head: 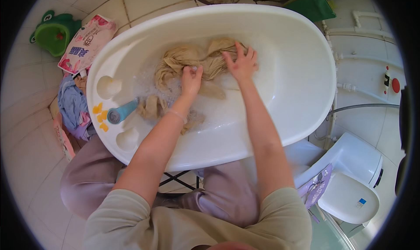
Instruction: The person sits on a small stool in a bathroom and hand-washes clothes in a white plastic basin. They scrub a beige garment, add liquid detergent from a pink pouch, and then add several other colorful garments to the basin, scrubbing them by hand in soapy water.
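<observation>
A wet tan cloth garment (182,58) lies bunched in shallow, sudsy water inside a white plastic baby bathtub (295,63). My left hand (191,81) pinches a fold near its middle; something small and pale shows at the fingertips, too small to name. With fingers spread, my right hand (243,63) rests against the garment's right end and does not appear to grip it. More tan cloth (152,107) lies in the water left of my left wrist, partly hidden by the forearm. It cannot be told whether it is the same piece.
A blue-green cylindrical fitting (123,111) crosses the tub's left end, beside a moulded round recess (109,87). Piled clothes (73,102), a pink printed bag (88,43) and a green frog-shaped basin (52,35) lie to the left. A white toilet (349,194) stands at the lower right.
</observation>
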The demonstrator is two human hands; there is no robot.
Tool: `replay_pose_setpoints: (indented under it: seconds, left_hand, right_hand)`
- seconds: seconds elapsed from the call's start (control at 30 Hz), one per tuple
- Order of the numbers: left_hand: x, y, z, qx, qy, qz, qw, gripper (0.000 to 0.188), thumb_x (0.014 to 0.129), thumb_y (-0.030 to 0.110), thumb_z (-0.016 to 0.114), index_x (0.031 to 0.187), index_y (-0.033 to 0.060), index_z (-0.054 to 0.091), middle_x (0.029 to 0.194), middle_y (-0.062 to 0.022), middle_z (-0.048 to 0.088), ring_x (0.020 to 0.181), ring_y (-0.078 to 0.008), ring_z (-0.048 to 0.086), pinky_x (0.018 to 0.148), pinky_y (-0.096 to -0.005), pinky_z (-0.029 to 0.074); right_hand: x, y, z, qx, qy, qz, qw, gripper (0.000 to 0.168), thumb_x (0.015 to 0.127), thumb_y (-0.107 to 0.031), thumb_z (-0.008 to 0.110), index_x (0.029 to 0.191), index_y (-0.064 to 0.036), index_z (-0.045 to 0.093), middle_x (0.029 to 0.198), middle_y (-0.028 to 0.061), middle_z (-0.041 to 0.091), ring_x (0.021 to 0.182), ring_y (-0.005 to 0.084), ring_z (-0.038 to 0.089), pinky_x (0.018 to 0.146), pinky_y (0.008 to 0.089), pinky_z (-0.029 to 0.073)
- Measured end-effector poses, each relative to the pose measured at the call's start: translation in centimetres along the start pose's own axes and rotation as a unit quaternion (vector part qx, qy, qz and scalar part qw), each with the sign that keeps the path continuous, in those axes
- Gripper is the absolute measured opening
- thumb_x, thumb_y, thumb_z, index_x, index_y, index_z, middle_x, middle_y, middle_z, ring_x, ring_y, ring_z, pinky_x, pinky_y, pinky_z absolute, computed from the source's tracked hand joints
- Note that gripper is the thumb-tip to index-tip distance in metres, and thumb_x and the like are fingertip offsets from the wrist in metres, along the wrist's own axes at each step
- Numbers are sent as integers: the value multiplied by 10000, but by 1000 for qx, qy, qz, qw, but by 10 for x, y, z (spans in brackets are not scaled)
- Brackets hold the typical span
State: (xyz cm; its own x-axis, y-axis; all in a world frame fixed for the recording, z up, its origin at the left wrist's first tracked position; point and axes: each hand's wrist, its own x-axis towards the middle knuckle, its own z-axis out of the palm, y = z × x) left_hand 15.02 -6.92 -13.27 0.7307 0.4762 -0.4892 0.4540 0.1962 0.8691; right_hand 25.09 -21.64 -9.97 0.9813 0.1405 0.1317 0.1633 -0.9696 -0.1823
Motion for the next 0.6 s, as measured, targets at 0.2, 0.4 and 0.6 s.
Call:
replay_pose_setpoints:
  seconds: [0.2, 0.4, 0.6]
  left_hand:
    - [14, -25, -3, 160, -22, 76, 984, 417, 803, 302, 628, 1094, 19, 532, 809, -125, 625, 801, -251, 612, 775, -340, 459]
    - [-11, 59, 20, -318, -167, -355, 863, 620, 851, 547, 505, 1225, 53, 480, 1105, -153, 565, 1012, -299, 549, 941, -406, 418]
    - [0, 31, 9, -430, -304, -138, 839, 433, 912, 415, 480, 1172, 70, 497, 1136, -105, 554, 1044, -235, 541, 886, -389, 478]
  right_hand:
    - [20, -17, 36, -103, -85, 75, 988, 657, 665, -482, 696, 1252, -304, 460, 1387, 188, 284, 1253, 392, 280, 831, 690, 259]
    - [40, 16, 4, 255, -223, 73, 938, 491, 644, -314, 721, 1097, -178, 586, 1084, 140, 558, 995, 323, 520, 801, 454, 422]
    - [-45, -69, -107, 165, -157, -276, 934, 324, 727, -343, 662, 847, -45, 612, 744, 190, 596, 695, 344, 577, 632, 428, 454]
